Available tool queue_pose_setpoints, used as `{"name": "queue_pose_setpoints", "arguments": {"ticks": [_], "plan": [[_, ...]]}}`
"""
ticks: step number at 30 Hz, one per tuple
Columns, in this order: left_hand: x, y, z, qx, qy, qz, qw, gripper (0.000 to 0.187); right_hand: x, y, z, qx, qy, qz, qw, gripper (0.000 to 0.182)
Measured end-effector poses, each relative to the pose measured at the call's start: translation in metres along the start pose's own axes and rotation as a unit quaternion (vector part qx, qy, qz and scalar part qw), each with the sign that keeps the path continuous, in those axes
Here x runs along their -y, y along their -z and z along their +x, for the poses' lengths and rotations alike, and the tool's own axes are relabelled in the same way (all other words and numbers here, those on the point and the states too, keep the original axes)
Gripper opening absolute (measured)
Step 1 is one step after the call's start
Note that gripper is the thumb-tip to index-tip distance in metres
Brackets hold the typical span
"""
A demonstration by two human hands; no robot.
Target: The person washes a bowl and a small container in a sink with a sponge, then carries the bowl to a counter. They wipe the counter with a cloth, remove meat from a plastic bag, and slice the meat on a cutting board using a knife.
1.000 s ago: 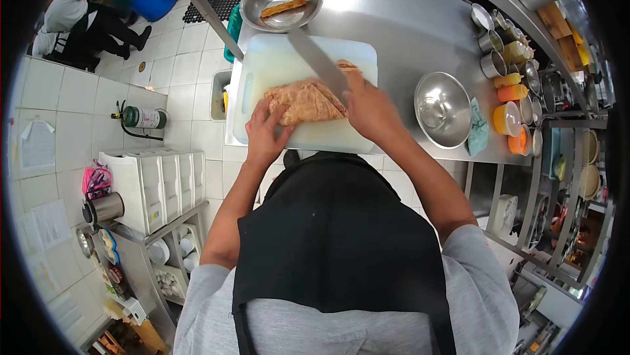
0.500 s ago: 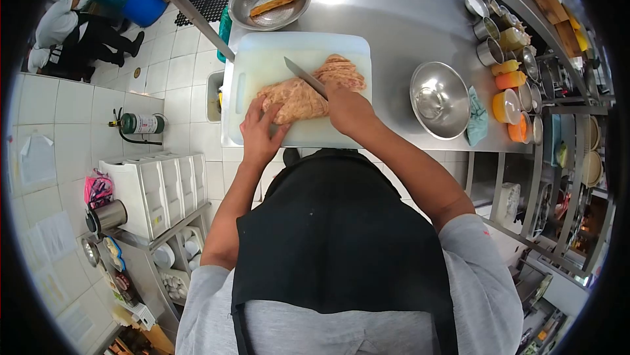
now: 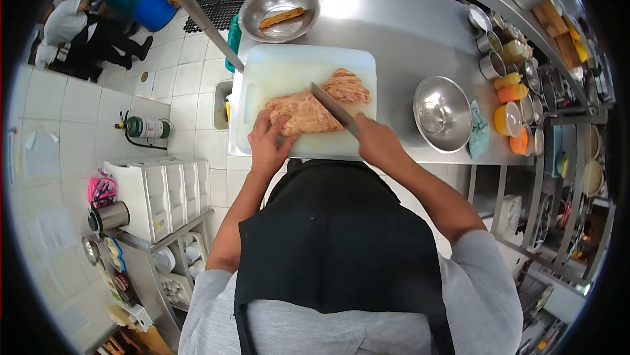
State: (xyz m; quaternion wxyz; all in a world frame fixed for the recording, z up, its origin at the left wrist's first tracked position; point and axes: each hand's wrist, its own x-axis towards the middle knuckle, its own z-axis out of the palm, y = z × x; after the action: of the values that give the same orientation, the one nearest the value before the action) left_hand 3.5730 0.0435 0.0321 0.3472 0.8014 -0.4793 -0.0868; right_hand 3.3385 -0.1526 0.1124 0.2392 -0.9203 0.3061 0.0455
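A large slab of pale, orange-tinted raw meat (image 3: 298,111) lies on the white cutting board (image 3: 266,69). My left hand (image 3: 268,145) grips its near left end, thumb and fingers spread around the edge. In my right hand (image 3: 379,143) is the handle of a knife (image 3: 335,111). The blade points up and left, along the right edge of the slab, between it and a pile of thin meat slices (image 3: 348,86). My right fingers are wrapped around the handle and partly hidden.
A steel bowl (image 3: 441,96) stands right of the board, beside a green cloth (image 3: 478,130). Behind the board, a perforated metal bowl (image 3: 248,16) holds a brownish strip. Sauce bottles and containers (image 3: 507,121) line the right edge. A person (image 3: 82,33) is far off at upper left.
My right hand has moved right and toward me, drawing the knife back along the slab's right edge. My left hand stays on the meat. The whole view has shifted slightly.
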Motion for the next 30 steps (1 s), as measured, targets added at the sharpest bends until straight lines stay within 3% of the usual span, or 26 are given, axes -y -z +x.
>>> {"name": "queue_pose_setpoints", "arguments": {"ticks": [6,16,20,26,30], "plan": [[0.008,-0.002,0.001,0.023,-0.021,0.033,0.999,0.058,0.044,0.007,0.071,0.009,-0.020,0.061,0.998,0.019],[0.003,0.001,0.003,0.016,-0.018,0.000,1.000,0.057,-0.025,0.038,-0.059,0.146,-0.082,-0.031,0.985,0.024],[0.003,0.007,0.001,0.023,-0.021,-0.006,0.999,0.057,-0.034,0.046,-0.050,0.111,-0.105,-0.024,0.988,0.025],[0.002,0.006,0.001,0.020,-0.020,0.008,1.000,0.057,-0.008,0.035,-0.035,-0.002,-0.019,0.012,1.000,0.026],[0.000,0.006,-0.001,0.019,-0.012,0.020,1.000,0.058,0.032,0.019,-0.003,-0.018,-0.025,0.039,0.999,0.024]]}}
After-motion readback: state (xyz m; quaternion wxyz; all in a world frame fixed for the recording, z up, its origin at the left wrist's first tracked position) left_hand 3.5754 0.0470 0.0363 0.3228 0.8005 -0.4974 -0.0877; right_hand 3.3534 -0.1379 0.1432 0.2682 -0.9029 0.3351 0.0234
